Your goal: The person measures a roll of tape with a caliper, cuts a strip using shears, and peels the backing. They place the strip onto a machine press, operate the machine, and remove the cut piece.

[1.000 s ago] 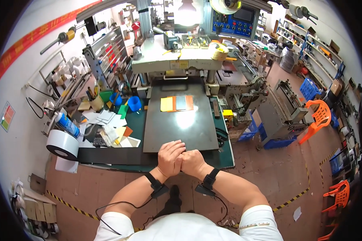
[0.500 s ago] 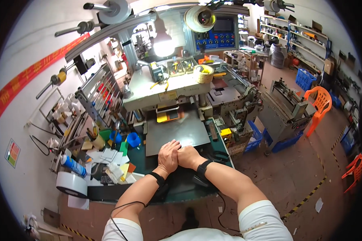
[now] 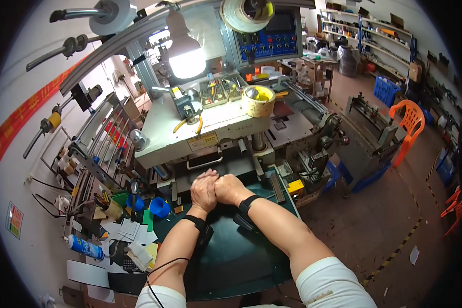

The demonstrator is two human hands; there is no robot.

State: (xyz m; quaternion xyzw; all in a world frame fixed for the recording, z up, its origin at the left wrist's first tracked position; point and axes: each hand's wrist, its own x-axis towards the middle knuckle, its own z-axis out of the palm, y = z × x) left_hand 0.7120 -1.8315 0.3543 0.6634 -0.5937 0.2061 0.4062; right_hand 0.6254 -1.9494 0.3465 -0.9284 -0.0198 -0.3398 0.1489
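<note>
My left hand [image 3: 204, 193] and my right hand [image 3: 231, 189] are side by side and touching, at the near edge of a dark metal plate [image 3: 236, 167]. The left fingers lie stretched and slanted toward the right hand. The right hand is closed like a fist; whatever is in it is hidden. Most of the plate is out of sight under the heavy grey press head [image 3: 195, 141]. A pale bar handle [image 3: 204, 165] hangs at the front of the press, just beyond my fingers. Both wrists wear black bands.
The green worktop [image 3: 231, 251] lies below my forearms. To the left are blue cups [image 3: 160, 207], papers [image 3: 131, 231] and a spray can [image 3: 85, 247]. A lit lamp [image 3: 187, 61], pliers [image 3: 189, 123] and a tape roll [image 3: 257, 101] are above. An orange chair [image 3: 409, 126] stands right.
The metal plate has slid away from me, under the press head, with my hands following it forward. My view has moved closer to the press. The hands stay together.
</note>
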